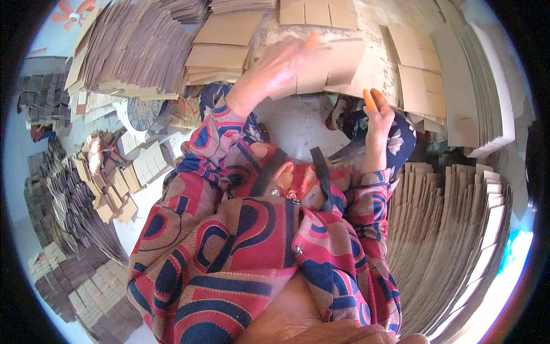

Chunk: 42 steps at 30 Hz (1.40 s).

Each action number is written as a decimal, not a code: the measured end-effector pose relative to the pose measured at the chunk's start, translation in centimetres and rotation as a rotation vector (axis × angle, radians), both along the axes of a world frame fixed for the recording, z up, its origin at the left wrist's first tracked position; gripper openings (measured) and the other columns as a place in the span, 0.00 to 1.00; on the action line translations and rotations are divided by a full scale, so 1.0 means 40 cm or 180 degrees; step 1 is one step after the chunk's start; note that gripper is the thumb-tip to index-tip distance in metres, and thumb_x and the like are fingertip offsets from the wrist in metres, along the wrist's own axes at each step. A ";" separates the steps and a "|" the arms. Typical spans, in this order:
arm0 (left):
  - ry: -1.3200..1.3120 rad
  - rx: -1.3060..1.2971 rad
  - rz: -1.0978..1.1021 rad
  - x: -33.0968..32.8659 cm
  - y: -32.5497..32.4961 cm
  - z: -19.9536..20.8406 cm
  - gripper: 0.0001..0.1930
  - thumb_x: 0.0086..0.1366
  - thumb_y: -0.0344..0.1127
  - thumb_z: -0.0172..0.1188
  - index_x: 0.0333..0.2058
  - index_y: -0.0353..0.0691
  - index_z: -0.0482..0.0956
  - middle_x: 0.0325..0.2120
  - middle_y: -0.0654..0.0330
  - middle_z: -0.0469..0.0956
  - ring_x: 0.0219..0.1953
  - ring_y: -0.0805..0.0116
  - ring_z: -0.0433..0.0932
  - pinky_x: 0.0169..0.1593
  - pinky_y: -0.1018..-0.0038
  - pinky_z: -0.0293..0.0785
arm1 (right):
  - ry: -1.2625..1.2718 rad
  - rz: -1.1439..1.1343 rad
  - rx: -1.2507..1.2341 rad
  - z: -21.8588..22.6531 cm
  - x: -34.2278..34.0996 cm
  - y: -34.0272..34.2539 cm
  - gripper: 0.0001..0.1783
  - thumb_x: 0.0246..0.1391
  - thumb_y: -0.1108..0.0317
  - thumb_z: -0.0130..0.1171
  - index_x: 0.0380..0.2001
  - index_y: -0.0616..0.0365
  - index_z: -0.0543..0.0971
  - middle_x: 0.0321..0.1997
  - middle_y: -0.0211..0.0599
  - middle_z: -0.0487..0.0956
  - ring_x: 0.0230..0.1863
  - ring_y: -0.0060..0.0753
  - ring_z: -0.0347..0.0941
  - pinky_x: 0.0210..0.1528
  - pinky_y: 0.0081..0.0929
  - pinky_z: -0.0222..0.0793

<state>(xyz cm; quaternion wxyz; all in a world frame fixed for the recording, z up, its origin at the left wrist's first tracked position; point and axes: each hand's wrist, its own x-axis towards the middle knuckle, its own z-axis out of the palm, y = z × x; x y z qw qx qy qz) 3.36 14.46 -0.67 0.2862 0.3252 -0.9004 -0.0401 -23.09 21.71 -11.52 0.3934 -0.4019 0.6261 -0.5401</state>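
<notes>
My left hand (281,64), an orange cover on one fingertip, reaches across the left part of a slotted brown cardboard piece (344,62). Hand and cardboard are both smeared by motion; the fingers appear closed on the piece, whose right end is tilted up above the work surface (372,71). To the right, clear of that piece, my right hand (380,114) is raised with its fingers apart and nothing in them. An orange cover (369,100) sits on one of its digits. Near this hand lies a pile of slotted cardboard pieces (421,86).
Flat cardboard stacks (223,46) and a large leaning row (134,49) stand at the far left. More slotted pieces (318,12) lie at the far edge. Tall upright rows (447,229) line my right side. Loose bundles (109,183) cover the floor at left, near a round ribbed object (146,112).
</notes>
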 end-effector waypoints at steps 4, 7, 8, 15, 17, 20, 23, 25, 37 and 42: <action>-0.0468 0.0460 0.0018 0.029 0.042 0.047 0.17 0.50 0.24 0.56 0.42 0.35 0.69 0.26 0.52 0.71 0.30 0.52 0.72 0.34 0.60 0.70 | -0.0479 0.0293 0.0286 0.069 0.048 0.014 0.24 0.52 0.64 0.63 0.48 0.70 0.75 0.43 0.42 0.79 0.41 0.26 0.73 0.40 0.20 0.70; -0.0456 0.0313 0.0053 0.032 0.091 0.098 0.14 0.50 0.24 0.55 0.38 0.33 0.69 0.24 0.53 0.72 0.30 0.56 0.73 0.28 0.64 0.70 | -0.0845 0.0169 0.0006 0.072 0.020 0.027 0.22 0.53 0.65 0.62 0.48 0.70 0.75 0.43 0.43 0.78 0.43 0.31 0.75 0.44 0.24 0.73; -0.0231 0.0066 0.0124 0.031 0.110 0.106 0.15 0.49 0.24 0.55 0.39 0.31 0.70 0.25 0.53 0.72 0.31 0.56 0.74 0.28 0.65 0.71 | -0.0840 0.0052 -0.0117 0.079 -0.004 0.040 0.22 0.53 0.67 0.62 0.48 0.70 0.75 0.43 0.43 0.78 0.43 0.31 0.75 0.45 0.25 0.74; -0.1028 -0.1120 0.1665 0.167 0.076 0.146 0.18 0.49 0.25 0.55 0.41 0.25 0.71 0.30 0.51 0.74 0.36 0.60 0.74 0.30 0.70 0.78 | 0.1345 -0.0639 -0.0333 0.139 -0.082 0.053 0.14 0.54 0.74 0.59 0.45 0.63 0.79 0.39 0.37 0.82 0.37 0.23 0.77 0.43 0.22 0.73; -0.1445 -0.1003 0.1899 0.201 0.008 0.060 0.16 0.49 0.25 0.55 0.38 0.24 0.72 0.32 0.49 0.74 0.37 0.60 0.74 0.31 0.69 0.79 | 0.1675 -0.0792 -0.0299 0.147 -0.081 0.042 0.14 0.54 0.74 0.60 0.44 0.63 0.80 0.40 0.38 0.82 0.38 0.24 0.77 0.43 0.23 0.73; -0.1685 -0.0790 0.2437 0.234 -0.076 -0.050 0.14 0.50 0.28 0.55 0.36 0.26 0.74 0.35 0.49 0.76 0.39 0.59 0.75 0.32 0.67 0.79 | 0.1781 -0.0639 -0.0456 0.121 -0.085 0.030 0.14 0.54 0.72 0.60 0.44 0.63 0.80 0.38 0.42 0.82 0.38 0.27 0.78 0.42 0.23 0.73; -0.1539 0.0146 0.2035 0.267 -0.111 -0.130 0.15 0.54 0.30 0.52 0.41 0.32 0.74 0.43 0.49 0.75 0.48 0.57 0.73 0.32 0.62 0.79 | 0.1918 -0.0680 -0.0570 0.120 -0.098 0.024 0.13 0.54 0.70 0.61 0.43 0.63 0.80 0.37 0.44 0.82 0.37 0.27 0.78 0.41 0.24 0.73; -0.1879 0.0475 0.2409 0.276 -0.125 -0.163 0.14 0.57 0.35 0.53 0.41 0.35 0.74 0.41 0.50 0.76 0.49 0.56 0.73 0.33 0.60 0.79 | 0.1977 -0.0686 -0.0385 0.129 -0.102 0.010 0.13 0.54 0.70 0.61 0.43 0.62 0.80 0.38 0.43 0.82 0.37 0.28 0.79 0.40 0.24 0.73; -0.0696 0.0019 0.1937 0.134 -0.114 -0.158 0.18 0.57 0.44 0.60 0.36 0.35 0.71 0.33 0.53 0.77 0.38 0.55 0.74 0.40 0.58 0.70 | 0.4618 -0.0070 0.0645 0.093 -0.215 -0.322 0.39 0.54 0.42 0.53 0.61 0.57 0.63 0.61 0.47 0.66 0.63 0.47 0.59 0.59 0.52 0.56; -0.0075 -0.0604 0.1083 0.032 -0.240 -0.255 0.22 0.54 0.44 0.62 0.44 0.37 0.73 0.43 0.51 0.73 0.46 0.52 0.70 0.47 0.60 0.68 | 0.4626 -0.0239 0.1702 0.017 -0.206 -0.476 0.56 0.44 0.25 0.49 0.64 0.59 0.56 0.66 0.47 0.57 0.68 0.52 0.47 0.63 0.62 0.48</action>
